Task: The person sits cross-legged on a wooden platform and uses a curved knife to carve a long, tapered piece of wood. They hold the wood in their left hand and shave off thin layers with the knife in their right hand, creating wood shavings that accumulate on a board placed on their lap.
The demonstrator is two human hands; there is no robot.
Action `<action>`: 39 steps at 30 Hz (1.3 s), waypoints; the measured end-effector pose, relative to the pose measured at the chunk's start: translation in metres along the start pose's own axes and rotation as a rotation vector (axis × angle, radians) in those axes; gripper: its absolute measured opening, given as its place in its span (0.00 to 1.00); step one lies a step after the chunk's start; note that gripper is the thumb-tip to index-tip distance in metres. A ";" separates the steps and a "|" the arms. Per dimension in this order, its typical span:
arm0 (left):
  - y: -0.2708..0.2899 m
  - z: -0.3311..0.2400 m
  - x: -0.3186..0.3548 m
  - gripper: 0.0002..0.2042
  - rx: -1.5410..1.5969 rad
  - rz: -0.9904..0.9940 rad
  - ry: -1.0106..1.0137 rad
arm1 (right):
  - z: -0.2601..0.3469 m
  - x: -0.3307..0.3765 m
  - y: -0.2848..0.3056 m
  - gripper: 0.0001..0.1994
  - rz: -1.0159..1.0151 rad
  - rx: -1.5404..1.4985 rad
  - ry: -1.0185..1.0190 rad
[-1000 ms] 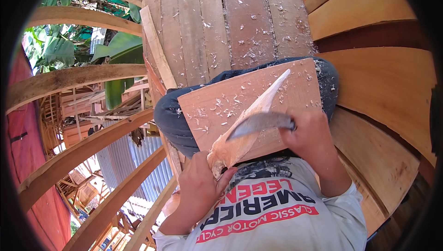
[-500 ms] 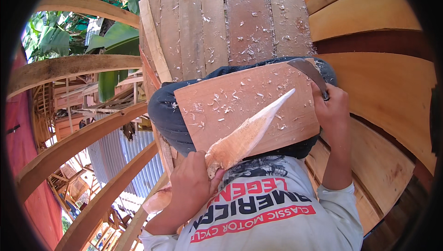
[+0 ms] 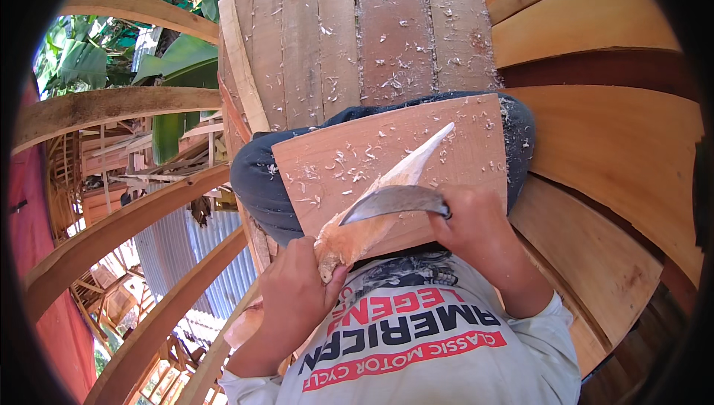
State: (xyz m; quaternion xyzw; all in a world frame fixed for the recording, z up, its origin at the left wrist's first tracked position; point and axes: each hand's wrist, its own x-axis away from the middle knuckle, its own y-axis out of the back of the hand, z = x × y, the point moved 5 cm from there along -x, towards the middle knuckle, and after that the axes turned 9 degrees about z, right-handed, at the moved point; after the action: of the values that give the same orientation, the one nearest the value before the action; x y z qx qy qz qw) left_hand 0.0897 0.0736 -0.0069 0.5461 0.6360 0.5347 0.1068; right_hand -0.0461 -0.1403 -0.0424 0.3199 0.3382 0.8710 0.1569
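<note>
My left hand (image 3: 297, 293) grips the thick near end of a pale, tapered wooden stake (image 3: 387, 193) that lies slanted across a flat wooden board (image 3: 476, 152) on my lap, its point aimed up and to the right. My right hand (image 3: 476, 226) holds the handle of a curved metal blade (image 3: 390, 200), which lies across the stake's middle. Pale shavings are scattered over the board.
I sit on a plank platform (image 3: 335, 40) strewn with wood chips. Curved wooden beams (image 3: 111, 107) sweep past on the left, with corrugated metal roofing (image 3: 171, 241) and green leaves (image 3: 82, 59) beyond. Stacked curved planks (image 3: 595, 40) rise on the right.
My right hand swung the blade up to the board's far right corner, then brought it back down onto the middle of the stake. My left hand kept its hold on the stake.
</note>
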 end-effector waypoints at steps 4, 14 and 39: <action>-0.003 0.002 0.004 0.19 0.049 -0.006 -0.002 | -0.034 -0.018 0.023 0.12 -0.156 -0.057 -0.204; -0.006 -0.007 0.004 0.21 0.328 0.241 0.035 | -0.049 -0.021 0.035 0.12 -0.238 -0.165 -0.252; -0.021 0.005 0.005 0.22 0.483 0.376 0.097 | -0.014 -0.001 0.038 0.08 -0.135 -0.128 -0.096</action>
State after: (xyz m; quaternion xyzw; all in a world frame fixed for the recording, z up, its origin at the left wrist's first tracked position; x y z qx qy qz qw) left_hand 0.0797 0.0840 -0.0232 0.6377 0.6367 0.4039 -0.1572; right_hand -0.0571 -0.1749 -0.0243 0.3272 0.2946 0.8619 0.2514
